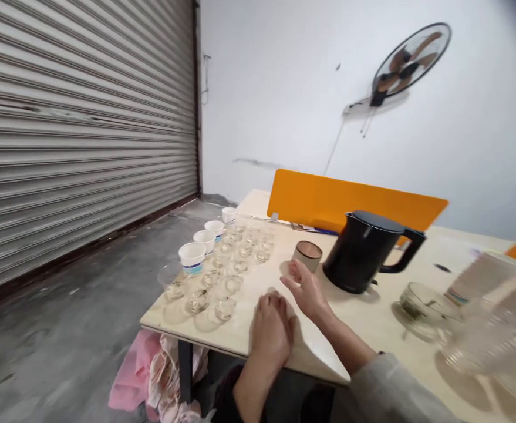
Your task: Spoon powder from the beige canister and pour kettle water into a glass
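Note:
My left hand [272, 330] rests on the light wooden table near its front edge, fingers curled and pressed together. Their undersides are hidden. To its right, my right hand [307, 292] is raised with thumb and fingers apart, holding nothing. Its fingertips overlap the lower part of a light cup with a brown inside [308, 252]; whether they touch it I cannot tell. A black electric kettle [358, 252] stands just right of that cup. On the left, several small clear cups [226, 308] stand in rows, some with dark bits inside, beside a line of white paper cups [192, 256].
An orange divider [354, 198] stands behind the kettle. At the right are a glass bowl-like vessel [429, 305] and blurred stacks of clear plastic cups [482, 346]. Pink cloth [137, 370] lies below the table's left corner. A roller shutter [86, 141] closes the left side.

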The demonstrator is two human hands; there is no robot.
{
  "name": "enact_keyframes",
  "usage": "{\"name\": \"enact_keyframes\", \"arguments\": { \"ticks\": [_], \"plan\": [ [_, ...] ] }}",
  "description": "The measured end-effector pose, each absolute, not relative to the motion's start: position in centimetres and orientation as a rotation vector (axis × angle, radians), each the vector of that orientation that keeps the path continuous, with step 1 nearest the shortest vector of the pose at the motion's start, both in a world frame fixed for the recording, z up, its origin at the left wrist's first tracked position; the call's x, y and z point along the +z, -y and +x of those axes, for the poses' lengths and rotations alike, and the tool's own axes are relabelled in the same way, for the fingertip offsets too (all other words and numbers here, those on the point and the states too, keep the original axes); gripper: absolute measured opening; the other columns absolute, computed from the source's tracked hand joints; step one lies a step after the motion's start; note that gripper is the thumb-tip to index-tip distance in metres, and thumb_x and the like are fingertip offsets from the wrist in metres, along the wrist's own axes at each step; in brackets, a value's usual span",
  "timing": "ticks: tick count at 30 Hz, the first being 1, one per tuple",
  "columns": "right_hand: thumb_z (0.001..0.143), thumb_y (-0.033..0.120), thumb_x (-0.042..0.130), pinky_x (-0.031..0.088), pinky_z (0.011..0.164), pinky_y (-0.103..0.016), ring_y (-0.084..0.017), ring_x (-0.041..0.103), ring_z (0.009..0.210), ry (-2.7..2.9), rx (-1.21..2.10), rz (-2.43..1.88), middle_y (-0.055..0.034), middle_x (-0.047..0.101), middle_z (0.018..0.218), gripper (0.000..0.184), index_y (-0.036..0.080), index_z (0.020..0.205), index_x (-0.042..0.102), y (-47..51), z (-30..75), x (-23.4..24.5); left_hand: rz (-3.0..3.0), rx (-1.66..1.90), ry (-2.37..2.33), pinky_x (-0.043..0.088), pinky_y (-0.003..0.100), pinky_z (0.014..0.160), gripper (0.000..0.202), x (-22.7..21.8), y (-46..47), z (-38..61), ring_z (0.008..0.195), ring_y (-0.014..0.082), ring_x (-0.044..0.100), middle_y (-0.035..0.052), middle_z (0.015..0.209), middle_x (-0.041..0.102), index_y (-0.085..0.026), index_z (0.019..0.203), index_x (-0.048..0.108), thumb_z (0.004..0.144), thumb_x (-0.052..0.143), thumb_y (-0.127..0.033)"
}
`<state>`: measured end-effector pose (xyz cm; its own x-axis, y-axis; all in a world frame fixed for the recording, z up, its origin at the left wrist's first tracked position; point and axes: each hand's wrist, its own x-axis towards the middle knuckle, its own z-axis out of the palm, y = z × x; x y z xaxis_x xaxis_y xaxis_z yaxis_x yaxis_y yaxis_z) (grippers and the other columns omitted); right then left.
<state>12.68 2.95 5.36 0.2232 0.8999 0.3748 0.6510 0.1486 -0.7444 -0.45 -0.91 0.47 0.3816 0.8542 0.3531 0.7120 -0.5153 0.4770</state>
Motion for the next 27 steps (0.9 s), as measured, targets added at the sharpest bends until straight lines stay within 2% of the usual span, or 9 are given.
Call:
{"name": "enact_keyframes", "arguments": {
  "ticks": [2,6,9,12,16,20,24,27],
  "plan": [
    [0.087,0.048,0.066,0.056,0.098,-0.044,-0.030,0.071,0.114,1.560,0.279,-1.557,-0.0133,0.074,0.126,0.055,0.020,0.135,0.062,2.2,14.2,6.2,2.387,0.870,-1.439,0.039,0.044,0.114,0.033,0.2,0.9,-0.5,0.130,0.0307,0.048,0.0129,0.137,0.059,-0.017,0.128,0.063,0.098,0.056,-0.028],
    [0.088,0.056,0.064,0.059,0.083,-0.042,-0.029,0.075,0.095,1.487,-0.023,-1.708,-0.0103,0.078,0.111,0.040,0.025,0.112,0.073,12.3,20.5,8.7,2.495,0.855,-1.431,0.043,0.045,0.111,0.028,-0.6,0.7,-0.3,0.127,0.0309,0.051,0.0121,0.131,0.062,-0.017,0.122,0.065,0.098,0.061,-0.031],
    [0.089,0.061,0.060,0.057,0.073,-0.040,-0.029,0.075,0.084,1.302,-0.360,-1.922,-0.0083,0.079,0.099,0.041,0.027,0.107,0.074,18.4,27.1,11.0,2.557,0.859,-1.431,0.043,0.045,0.111,0.031,-1.1,0.6,-0.3,0.127,0.0304,0.050,0.0133,0.132,0.061,-0.015,0.124,0.064,0.099,0.060,-0.032],
    [0.092,0.064,0.053,0.053,0.068,-0.040,-0.027,0.072,0.074,1.151,-0.639,-2.126,-0.0076,0.079,0.092,0.046,0.026,0.108,0.074,22.5,33.1,12.7,2.591,0.851,-1.436,0.044,0.043,0.109,0.027,-1.3,0.5,-0.5,0.125,0.0297,0.051,0.0108,0.126,0.063,-0.018,0.123,0.064,0.101,0.057,-0.032],
    [0.096,0.054,0.047,0.051,0.076,-0.041,-0.031,0.071,0.095,1.307,-0.808,-2.319,-0.0101,0.078,0.108,0.045,0.023,0.111,0.075,24.1,37.8,12.8,2.622,0.818,-1.422,0.045,0.043,0.107,0.027,-1.3,0.5,-0.6,0.123,0.0292,0.052,0.0101,0.124,0.063,-0.018,0.122,0.065,0.102,0.056,-0.032],
    [0.094,0.039,0.051,0.050,0.087,-0.045,-0.033,0.066,0.108,1.511,-0.826,-2.459,-0.0125,0.075,0.121,0.038,0.020,0.116,0.076,22.7,39.4,11.5,2.675,0.813,-1.412,0.045,0.042,0.108,0.030,-1.3,0.5,-0.7,0.124,0.0301,0.051,0.0126,0.127,0.063,-0.015,0.123,0.065,0.102,0.055,-0.033],
    [0.095,0.026,0.047,0.047,0.084,-0.044,-0.032,0.066,0.106,1.523,-0.797,-2.561,-0.0125,0.078,0.105,0.033,0.022,0.099,0.080,21.3,39.6,10.7,2.686,0.804,-1.417,0.047,0.043,0.105,0.032,-1.6,0.3,-0.8,0.126,0.0309,0.051,0.0140,0.133,0.061,-0.014,0.126,0.065,0.102,0.053,-0.033],
    [0.096,0.025,0.047,0.045,0.082,-0.042,-0.031,0.068,0.097,1.504,-0.832,-2.570,-0.0136,0.078,0.094,0.034,0.023,0.089,0.081,21.0,39.5,10.8,2.695,0.811,-1.413,0.047,0.045,0.106,0.033,-1.8,0.2,-0.9,0.127,0.0312,0.051,0.0140,0.136,0.060,-0.016,0.128,0.064,0.102,0.052,-0.033]
  ]
}}
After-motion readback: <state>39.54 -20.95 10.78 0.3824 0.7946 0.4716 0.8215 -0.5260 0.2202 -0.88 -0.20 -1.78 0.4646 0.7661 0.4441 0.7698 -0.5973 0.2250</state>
